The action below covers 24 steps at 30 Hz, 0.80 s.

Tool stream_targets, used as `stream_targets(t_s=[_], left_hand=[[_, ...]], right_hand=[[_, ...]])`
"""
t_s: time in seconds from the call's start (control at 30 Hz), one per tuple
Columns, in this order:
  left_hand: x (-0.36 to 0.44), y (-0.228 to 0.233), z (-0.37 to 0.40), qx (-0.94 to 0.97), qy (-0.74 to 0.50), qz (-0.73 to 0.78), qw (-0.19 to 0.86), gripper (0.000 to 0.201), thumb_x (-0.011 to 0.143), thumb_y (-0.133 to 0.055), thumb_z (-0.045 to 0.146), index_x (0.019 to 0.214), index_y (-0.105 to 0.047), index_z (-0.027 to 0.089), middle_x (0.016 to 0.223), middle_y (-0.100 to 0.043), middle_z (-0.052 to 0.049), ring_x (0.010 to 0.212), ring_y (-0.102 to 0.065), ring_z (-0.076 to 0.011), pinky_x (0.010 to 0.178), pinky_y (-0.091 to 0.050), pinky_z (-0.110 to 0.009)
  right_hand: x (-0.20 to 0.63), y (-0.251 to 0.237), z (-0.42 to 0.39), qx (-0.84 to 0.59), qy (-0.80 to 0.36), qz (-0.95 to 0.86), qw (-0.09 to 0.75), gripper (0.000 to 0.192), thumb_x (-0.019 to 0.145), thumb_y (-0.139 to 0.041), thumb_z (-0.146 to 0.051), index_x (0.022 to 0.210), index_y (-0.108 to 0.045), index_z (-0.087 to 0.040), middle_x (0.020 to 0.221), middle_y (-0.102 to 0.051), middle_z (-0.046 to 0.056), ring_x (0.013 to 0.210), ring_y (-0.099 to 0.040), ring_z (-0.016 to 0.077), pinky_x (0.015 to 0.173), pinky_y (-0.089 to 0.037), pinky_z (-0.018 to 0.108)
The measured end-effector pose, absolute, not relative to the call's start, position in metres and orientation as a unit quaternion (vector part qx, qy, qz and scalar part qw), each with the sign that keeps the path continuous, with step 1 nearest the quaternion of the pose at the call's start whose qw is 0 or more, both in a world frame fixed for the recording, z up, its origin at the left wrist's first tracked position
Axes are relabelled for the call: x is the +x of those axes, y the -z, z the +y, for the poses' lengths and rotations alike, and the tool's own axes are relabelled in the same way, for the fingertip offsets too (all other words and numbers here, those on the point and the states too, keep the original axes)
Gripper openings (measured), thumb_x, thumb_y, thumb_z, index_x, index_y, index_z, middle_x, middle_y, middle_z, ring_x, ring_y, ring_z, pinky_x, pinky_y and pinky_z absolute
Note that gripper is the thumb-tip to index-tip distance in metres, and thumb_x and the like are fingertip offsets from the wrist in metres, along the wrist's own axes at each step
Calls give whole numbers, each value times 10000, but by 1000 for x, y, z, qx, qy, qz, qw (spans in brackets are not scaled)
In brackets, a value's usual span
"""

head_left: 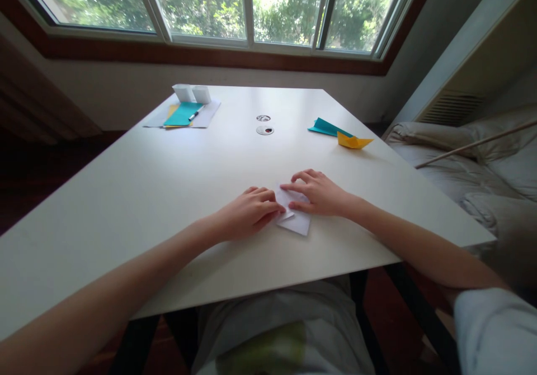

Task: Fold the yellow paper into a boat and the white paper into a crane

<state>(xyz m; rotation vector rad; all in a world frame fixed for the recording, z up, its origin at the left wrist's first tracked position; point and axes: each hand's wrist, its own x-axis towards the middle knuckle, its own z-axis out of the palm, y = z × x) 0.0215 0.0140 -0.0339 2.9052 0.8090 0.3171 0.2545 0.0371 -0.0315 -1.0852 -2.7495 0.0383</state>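
L hand (251,210): folded wht paper (299,224), just below frame ctr, being touched, grip can't tell | R hand (322,194): same being touched, fingers loosely spread | yel boat (354,142), teal folded paper (326,127) being seen upper R | pen (195,113) upper L

The left hand (251,210) and right hand (318,193) cover parts of the white paper (298,225), its finer creases too small to tell. The yellow paper boat (353,141) hides one end of the teal folded paper (327,126). The top edge cuts off the window (248,12).
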Motion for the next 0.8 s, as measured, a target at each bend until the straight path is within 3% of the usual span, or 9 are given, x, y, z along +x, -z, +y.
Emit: stream_targets(t_s=[0.17,0.33,0.53,0.8], left_hand=[[22,41,15,954,-121,274,19,275,918,-392,252,1107,-590,219,1139,-600,-80,1070,-530,-195,945,-389,-360],[19,46,19,950,-119,287,9,280,922,-375,291,1120,-561,225,1262,-545,-76,1140,-516,-204,962,-405,-357],[25,40,13,934,-100,341,-20,299,932,-338,360,1052,-563,203,1183,-584,-86,1089,-553,-227,898,-449,-381],[31,43,7,902,-109,416,-36,385,879,-400,489,1064,-538,180,1148,-579,-115,1078,-547,-248,864,-463,-390]], right_hand=[[257,36,42,-335,-37,-939,73,457,880,-418,-489,1305,-466,-327,1189,-535,98,1106,-463,263,943,-359,462],[257,30,43,-381,-35,-921,78,532,855,-472,-483,1330,-431,-247,1192,-557,121,1087,-495,276,919,-383,438],[261,21,46,-469,-82,-878,56,434,829,-506,-490,1130,-566,-185,1083,-614,118,992,-556,253,845,-420,370],[258,22,48,-522,-142,-837,77,366,753,-596,-462,956,-569,-160,957,-619,88,846,-574,196,688,-429,278]])
